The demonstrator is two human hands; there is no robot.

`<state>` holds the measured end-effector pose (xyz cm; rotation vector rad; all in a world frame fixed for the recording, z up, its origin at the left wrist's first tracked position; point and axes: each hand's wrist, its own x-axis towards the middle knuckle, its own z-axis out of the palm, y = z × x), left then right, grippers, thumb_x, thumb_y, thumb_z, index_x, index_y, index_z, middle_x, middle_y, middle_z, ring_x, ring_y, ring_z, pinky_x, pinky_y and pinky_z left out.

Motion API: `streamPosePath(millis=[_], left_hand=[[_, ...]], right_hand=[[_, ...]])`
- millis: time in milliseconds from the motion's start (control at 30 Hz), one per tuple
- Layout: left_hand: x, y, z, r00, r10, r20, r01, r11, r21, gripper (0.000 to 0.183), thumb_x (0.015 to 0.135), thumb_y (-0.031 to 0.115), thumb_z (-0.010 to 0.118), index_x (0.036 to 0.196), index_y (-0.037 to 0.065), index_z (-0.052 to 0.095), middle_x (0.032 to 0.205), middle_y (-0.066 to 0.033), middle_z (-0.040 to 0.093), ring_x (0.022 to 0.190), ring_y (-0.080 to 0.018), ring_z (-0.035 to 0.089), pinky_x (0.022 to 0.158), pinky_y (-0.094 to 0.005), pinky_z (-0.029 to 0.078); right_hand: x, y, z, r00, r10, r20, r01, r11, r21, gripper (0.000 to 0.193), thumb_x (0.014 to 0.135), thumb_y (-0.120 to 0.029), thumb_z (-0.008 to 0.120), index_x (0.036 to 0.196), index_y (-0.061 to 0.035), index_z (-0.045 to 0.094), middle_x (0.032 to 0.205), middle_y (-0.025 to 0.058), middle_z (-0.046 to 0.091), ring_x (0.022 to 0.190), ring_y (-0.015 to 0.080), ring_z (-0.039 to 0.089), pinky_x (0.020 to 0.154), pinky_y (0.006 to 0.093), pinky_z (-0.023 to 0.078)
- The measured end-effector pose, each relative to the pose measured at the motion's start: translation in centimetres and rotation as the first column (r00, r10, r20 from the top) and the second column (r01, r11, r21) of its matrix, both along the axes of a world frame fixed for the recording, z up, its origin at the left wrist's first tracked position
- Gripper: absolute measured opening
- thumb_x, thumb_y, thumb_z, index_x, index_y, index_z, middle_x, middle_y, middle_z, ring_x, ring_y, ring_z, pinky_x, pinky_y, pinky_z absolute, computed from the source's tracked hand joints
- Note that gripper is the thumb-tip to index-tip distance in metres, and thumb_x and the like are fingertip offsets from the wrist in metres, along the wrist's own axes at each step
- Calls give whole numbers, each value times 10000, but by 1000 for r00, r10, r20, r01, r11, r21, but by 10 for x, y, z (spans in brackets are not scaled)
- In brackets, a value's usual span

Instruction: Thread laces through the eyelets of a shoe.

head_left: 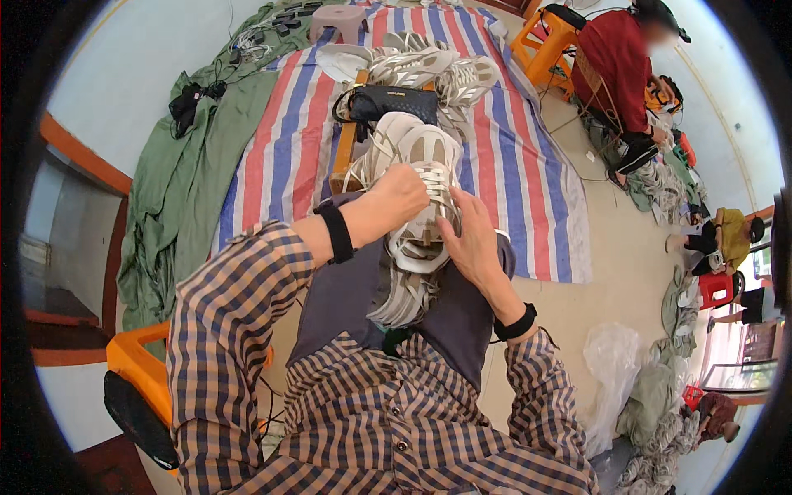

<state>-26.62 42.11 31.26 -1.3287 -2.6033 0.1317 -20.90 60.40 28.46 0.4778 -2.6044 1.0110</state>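
A beige and white sneaker rests between my thighs, toe pointing away, with pale laces crossing its upper. My left hand is closed at the lacing on the shoe's left side, its fingertips pinched on a shoelace that the hand mostly hides. Against the right side of the same shoe lies my right hand, its thumb and forefinger apart and touching the shoe by the laces. Another pale sneaker sits close on the left, partly covered. Below the collar, more pale shoe material shows between my legs.
Ahead, several sneakers and a black pouch lie on a wooden frame over a striped sheet. Green cloth spreads left. An orange stool stands at my left; a clear plastic bag lies right. Other people sit at right.
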Motion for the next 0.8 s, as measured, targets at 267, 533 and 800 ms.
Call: streamPosePath(millis=[267,533,800], left_hand=[[36,-3,-7,891,395,222,-428,896,121,327,816,284,620,1001,22,551,820,-141,639,696,-327,653,607,-417,501],[38,-12,-21,863,489,126,-505,839,201,352,767,245,675,1013,52,514,892,-110,571,781,-273,645,608,-386,515],[42,-19,-32,919,377,119,-394,847,358,327,769,186,689,1005,61,500,903,-92,539,869,-276,614,617,-380,521]], right_hand=[[-7,10,-5,993,-115,28,110,982,154,397,818,-88,573,1206,-27,517,1080,201,596,1011,369,568,841,451,474],[-22,34,-12,997,73,23,-75,993,94,341,814,-67,567,1154,-51,575,993,197,647,858,372,633,715,437,506],[-15,25,-7,995,99,-1,-98,989,114,321,857,-111,577,1173,-56,570,1047,182,650,935,355,632,780,419,514]])
